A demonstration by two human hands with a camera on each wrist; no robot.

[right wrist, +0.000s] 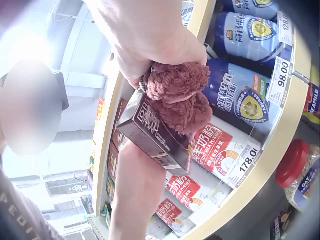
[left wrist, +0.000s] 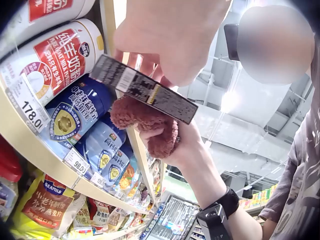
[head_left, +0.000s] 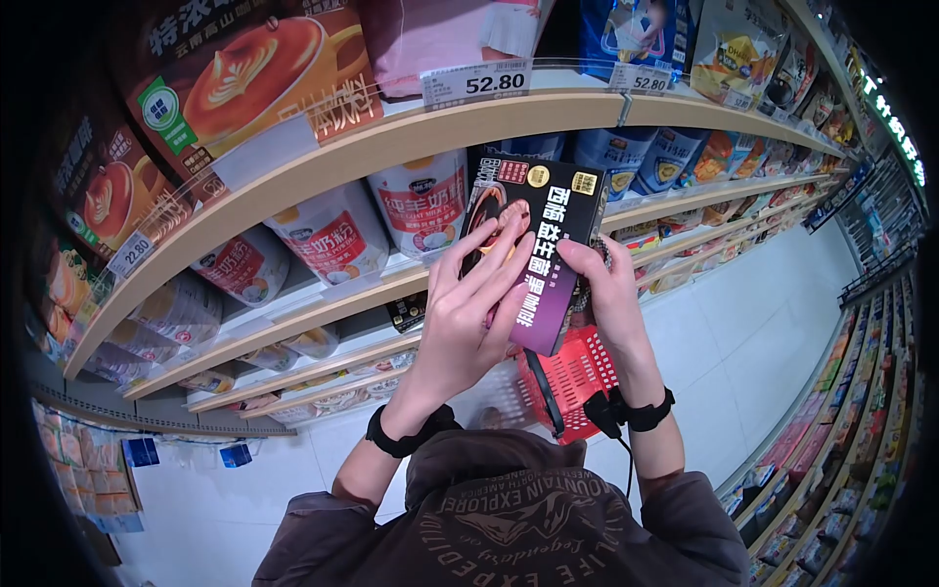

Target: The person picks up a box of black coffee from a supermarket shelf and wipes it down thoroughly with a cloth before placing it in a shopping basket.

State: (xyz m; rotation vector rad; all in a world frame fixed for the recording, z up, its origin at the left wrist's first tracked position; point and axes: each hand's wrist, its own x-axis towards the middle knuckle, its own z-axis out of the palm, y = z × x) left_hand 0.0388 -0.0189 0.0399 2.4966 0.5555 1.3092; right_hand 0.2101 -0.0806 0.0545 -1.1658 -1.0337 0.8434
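Note:
A black and purple coffee box [head_left: 556, 249] is held up in front of the shelf, its printed face toward the head camera. My right hand [head_left: 611, 289] grips its right edge, thumb on the front. Across the box's left part lie the extended fingers of my left hand [head_left: 474, 308]. A fuzzy reddish-brown thing [right wrist: 177, 95] is tucked in my right hand against the back of the box; its kind I cannot tell. In the left wrist view a narrow printed side of the box [left wrist: 145, 90] shows, with the fuzzy thing [left wrist: 145, 122] under it.
Goat milk powder cans [head_left: 328, 235] and blue cans [head_left: 665, 161] line the curved shelf [head_left: 391, 127] ahead. Large coffee packs [head_left: 259, 73] stand on the level above. Below my hands is a red basket [head_left: 577, 386] with a black handle. Stocked shelves [head_left: 831, 470] run along the right.

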